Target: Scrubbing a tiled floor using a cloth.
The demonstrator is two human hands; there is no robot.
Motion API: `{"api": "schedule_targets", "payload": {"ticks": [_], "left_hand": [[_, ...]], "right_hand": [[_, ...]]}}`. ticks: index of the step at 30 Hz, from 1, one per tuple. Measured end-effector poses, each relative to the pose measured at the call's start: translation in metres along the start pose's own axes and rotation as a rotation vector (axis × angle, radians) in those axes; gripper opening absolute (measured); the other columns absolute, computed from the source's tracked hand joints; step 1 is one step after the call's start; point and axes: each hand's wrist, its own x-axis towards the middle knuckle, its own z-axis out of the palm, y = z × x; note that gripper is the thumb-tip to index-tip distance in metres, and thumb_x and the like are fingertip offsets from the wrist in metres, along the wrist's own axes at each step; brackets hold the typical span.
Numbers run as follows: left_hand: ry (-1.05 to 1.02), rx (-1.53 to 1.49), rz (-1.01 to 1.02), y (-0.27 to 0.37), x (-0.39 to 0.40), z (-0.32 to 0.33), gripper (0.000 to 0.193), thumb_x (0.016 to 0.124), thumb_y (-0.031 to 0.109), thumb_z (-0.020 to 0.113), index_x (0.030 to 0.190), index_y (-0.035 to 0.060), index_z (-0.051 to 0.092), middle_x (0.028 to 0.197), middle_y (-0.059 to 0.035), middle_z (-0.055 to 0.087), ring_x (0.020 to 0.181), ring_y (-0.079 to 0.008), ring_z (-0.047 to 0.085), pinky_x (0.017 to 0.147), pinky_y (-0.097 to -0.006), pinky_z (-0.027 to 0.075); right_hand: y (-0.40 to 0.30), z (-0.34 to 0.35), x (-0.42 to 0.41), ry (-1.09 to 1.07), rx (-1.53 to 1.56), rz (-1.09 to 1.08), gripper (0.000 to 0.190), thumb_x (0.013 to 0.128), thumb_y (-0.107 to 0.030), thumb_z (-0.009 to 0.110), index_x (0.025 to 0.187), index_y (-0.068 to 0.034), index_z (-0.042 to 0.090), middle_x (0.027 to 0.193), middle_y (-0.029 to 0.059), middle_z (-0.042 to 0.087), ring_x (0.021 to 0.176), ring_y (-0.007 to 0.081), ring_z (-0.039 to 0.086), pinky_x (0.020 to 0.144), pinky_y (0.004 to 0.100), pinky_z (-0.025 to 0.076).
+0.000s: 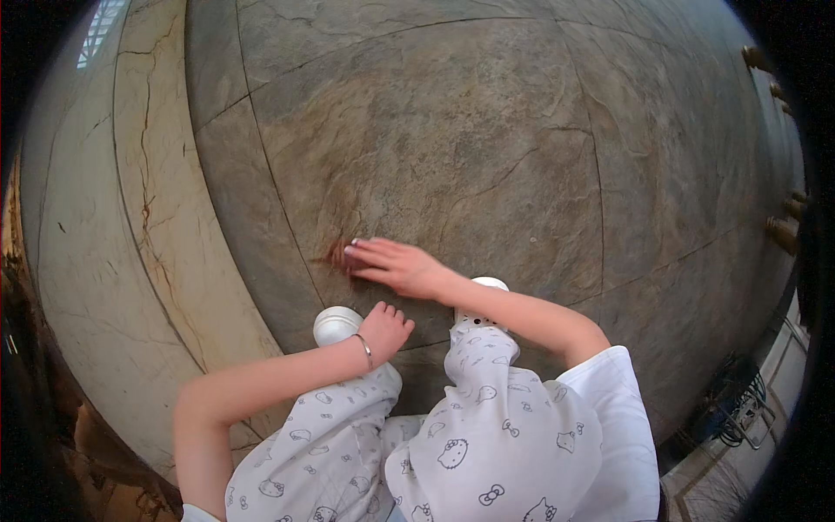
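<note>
My right hand [401, 266] reaches across to the left, low over the grey-brown stone tile floor [456, 163]. Its fingers are stretched out and point left. At their tips is a blurred reddish-brown patch [337, 256]; whether it is a thing, a shadow or motion blur I cannot tell, nor whether the fingers grip it. My left hand [388, 331] rests by my left knee with its fingers curled in, and nothing shows in it. A thin metal bracelet [364, 352] circles that wrist. Below the hands are white shoes [338, 325] and printed white trousers [496, 430].
A pale, cracked marble strip [166, 196] runs along the left. Wooden furniture legs [781, 233] stand at the far right. Dark looped cables or hoses and a metal frame [750, 408] lie at the lower right. A small pale speck [533, 239] lies on the floor.
</note>
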Motion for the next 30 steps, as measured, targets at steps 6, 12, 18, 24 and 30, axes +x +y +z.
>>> {"api": "schedule_targets", "payload": {"ticks": [6,12,18,24,30], "left_hand": [[-0.022,-0.018,-0.005,-0.004,-0.003,-0.009,0.02,0.086,0.021,0.061,0.103,0.011,0.063,0.096,-0.008,0.067,0.096,-0.0242,0.064,0.083,-0.0369,0.045],[0.026,0.019,-0.003,-0.01,0.008,-0.017,0.02,0.085,0.019,0.063,0.103,0.0107,0.063,0.097,-0.0074,0.066,0.096,-0.0236,0.064,0.083,-0.0366,0.046],[0.033,-0.012,0.003,-0.012,0.005,-0.029,0.02,0.085,0.017,0.063,0.104,0.0104,0.064,0.097,-0.0076,0.066,0.096,-0.0239,0.064,0.083,-0.0366,0.046],[0.033,-0.01,-0.029,-0.009,0.003,-0.01,0.019,0.088,0.019,0.059,0.104,0.0108,0.065,0.097,-0.0081,0.067,0.095,-0.0243,0.065,0.082,-0.0375,0.046],[0.0,-0.008,-0.021,0.001,-0.003,-0.005,0.02,0.087,0.021,0.062,0.104,0.0108,0.065,0.096,-0.0084,0.067,0.095,-0.0251,0.065,0.082,-0.0385,0.046]], "right_hand": [[0.054,-0.081,-0.01,0.434,-0.428,0.323,0.035,0.089,-0.007,0.059,0.121,-0.013,0.07,0.136,0.0124,0.061,0.131,0.0317,0.055,0.11,0.0454,0.044],[0.086,-0.113,-0.021,0.863,-0.548,0.841,0.045,0.089,-0.001,0.058,0.134,-0.008,0.06,0.146,0.0222,0.049,0.135,0.0401,0.047,0.111,0.0479,0.042],[0.044,-0.058,0.004,0.581,-0.338,0.49,0.049,0.081,0.002,0.061,0.129,-0.007,0.063,0.144,0.0226,0.051,0.133,0.0391,0.049,0.113,0.0477,0.04],[0.005,-0.012,-0.003,0.22,-0.107,0.116,0.052,0.078,-0.004,0.064,0.13,-0.008,0.061,0.151,0.0171,0.046,0.139,0.0342,0.045,0.116,0.046,0.038],[0.028,-0.008,-0.006,-0.075,-0.058,-0.302,0.046,0.091,-0.015,0.052,0.137,-0.009,0.052,0.16,0.0133,0.034,0.145,0.0305,0.038,0.119,0.0432,0.036]]}}
